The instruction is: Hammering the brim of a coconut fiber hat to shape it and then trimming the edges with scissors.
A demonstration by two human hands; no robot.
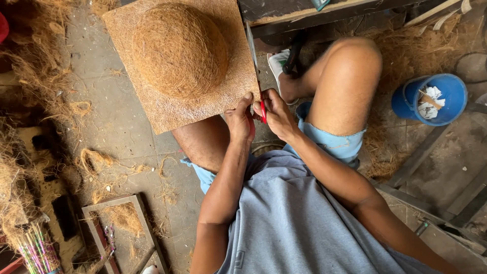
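A square sheet of brown coir fibre (167,109) with a raised dome (180,48) in its middle rests across my left knee. My left hand (239,122) pinches the sheet's near right corner. My right hand (276,114) is closed on a red-handled tool (263,111), likely scissors, held at that same corner. Its blades are hidden by the sheet and my fingers. I sit with both knees bent, in blue shorts and a grey shirt.
A blue bucket (431,99) with white scraps stands at the right. Loose coir fibre (30,66) lies along the left and on the concrete floor. A wooden frame (119,228) lies at the lower left. A dark wooden bench edge (314,15) runs along the top.
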